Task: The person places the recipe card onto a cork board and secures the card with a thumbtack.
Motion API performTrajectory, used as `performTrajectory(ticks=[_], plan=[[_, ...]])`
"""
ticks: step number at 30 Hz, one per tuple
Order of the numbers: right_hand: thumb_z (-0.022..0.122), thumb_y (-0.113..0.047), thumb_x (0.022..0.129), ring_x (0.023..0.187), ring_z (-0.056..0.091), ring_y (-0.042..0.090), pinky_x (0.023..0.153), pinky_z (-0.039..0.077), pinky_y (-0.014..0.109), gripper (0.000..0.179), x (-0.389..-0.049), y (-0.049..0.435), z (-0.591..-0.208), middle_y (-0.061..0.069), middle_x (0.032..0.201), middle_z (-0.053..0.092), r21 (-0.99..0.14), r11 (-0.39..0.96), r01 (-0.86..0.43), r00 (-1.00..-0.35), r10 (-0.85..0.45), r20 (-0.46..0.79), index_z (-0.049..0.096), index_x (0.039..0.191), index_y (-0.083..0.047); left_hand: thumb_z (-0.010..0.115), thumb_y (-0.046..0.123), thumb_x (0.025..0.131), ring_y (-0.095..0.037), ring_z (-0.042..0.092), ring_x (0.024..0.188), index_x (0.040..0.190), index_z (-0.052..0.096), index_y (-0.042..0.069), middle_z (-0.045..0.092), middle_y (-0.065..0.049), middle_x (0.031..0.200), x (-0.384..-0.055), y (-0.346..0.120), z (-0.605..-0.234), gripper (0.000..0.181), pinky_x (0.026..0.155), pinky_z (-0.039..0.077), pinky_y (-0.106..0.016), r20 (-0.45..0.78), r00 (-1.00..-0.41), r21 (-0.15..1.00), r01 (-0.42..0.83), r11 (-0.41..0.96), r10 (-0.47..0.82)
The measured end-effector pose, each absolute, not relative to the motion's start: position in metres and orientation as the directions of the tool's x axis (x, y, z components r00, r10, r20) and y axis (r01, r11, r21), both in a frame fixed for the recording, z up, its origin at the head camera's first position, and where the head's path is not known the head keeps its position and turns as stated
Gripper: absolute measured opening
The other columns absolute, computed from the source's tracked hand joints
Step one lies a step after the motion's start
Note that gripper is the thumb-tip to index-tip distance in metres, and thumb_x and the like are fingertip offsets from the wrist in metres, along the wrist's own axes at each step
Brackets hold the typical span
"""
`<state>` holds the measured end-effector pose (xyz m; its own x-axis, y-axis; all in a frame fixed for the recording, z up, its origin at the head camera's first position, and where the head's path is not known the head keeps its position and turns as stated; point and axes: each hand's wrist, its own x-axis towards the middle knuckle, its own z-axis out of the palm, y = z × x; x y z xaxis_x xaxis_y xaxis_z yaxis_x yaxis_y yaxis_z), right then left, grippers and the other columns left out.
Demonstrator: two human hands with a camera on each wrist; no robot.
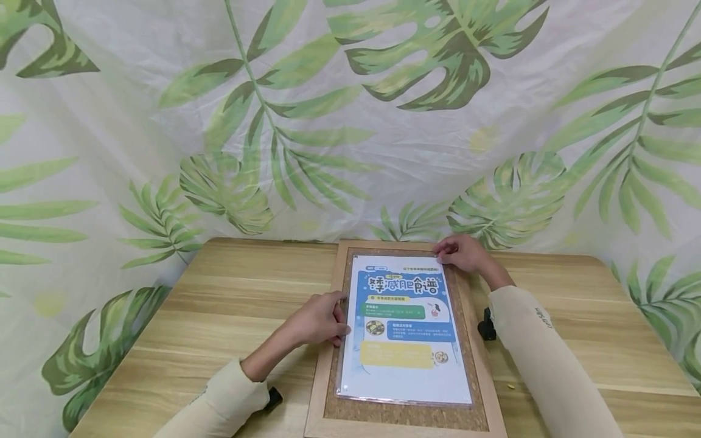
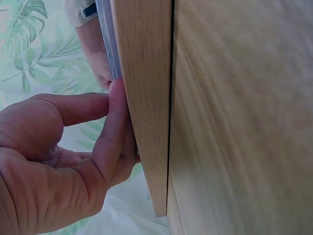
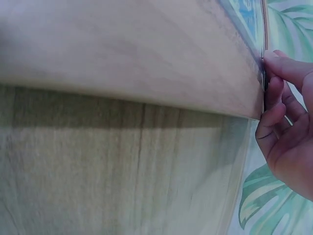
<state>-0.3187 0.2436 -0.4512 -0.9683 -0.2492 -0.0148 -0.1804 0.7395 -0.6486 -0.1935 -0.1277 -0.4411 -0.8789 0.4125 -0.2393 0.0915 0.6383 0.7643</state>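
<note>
A laminated poster [image 1: 405, 383] with blue, green and yellow print lies over a cork board [image 1: 416, 415] in a wooden frame [image 1: 323, 389]. On the poster's left edge, thumb and fingertips of my left hand [image 1: 317, 319] pinch it close to the frame; the left wrist view shows this hand [image 2: 63, 152] from the side, fingertips against the frame's edge. My right hand [image 1: 465, 252] holds the poster's far right corner between thumb and bent fingers. In the right wrist view that hand [image 3: 293, 122] sits at the frame's corner, its other fingers curled below.
The board rests on a wood-grain table [image 1: 235, 292], reaching its back edge. Behind hangs a leaf-printed cloth [image 1: 306, 121]. A small yellow bit [image 1: 511, 387] lies right of the frame. Black wrist devices [image 1: 486, 325] show beside both sleeves.
</note>
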Motion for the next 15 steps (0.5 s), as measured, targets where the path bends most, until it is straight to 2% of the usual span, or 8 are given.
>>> performTrajectory(ticks=[9, 15], plan=[[0.075, -0.008, 0.1, 0.099, 0.066, 0.025, 0.086, 0.049, 0.03, 0.023, -0.3229, 0.2474, -0.4576, 0.019, 0.115, 0.077, -0.691, 0.7, -0.18, -0.966, -0.258, -0.009, 0.078, 0.121, 0.0, 0.077, -0.005, 0.093, -0.015, 0.07, 0.061, 0.159, 0.038, -0.012, 0.066, -0.008, 0.085, -0.1932, -0.1266, -0.441, 0.076, 0.056, 0.059, -0.03, -0.244, -0.877, 0.759, 0.092, 0.645, 0.413], [0.074, -0.008, 0.101, 0.097, 0.065, 0.023, 0.085, 0.049, 0.029, 0.024, -0.3215, 0.2464, -0.458, 0.018, 0.111, 0.076, -0.712, 0.688, -0.139, -0.974, -0.225, -0.026, 0.077, 0.123, 0.0, 0.077, -0.005, 0.093, -0.015, 0.07, 0.06, 0.159, 0.038, -0.013, 0.066, -0.008, 0.085, -0.1932, -0.1267, -0.4407, 0.077, 0.056, 0.059, -0.029, -0.243, -0.878, 0.756, 0.096, 0.647, 0.413]])
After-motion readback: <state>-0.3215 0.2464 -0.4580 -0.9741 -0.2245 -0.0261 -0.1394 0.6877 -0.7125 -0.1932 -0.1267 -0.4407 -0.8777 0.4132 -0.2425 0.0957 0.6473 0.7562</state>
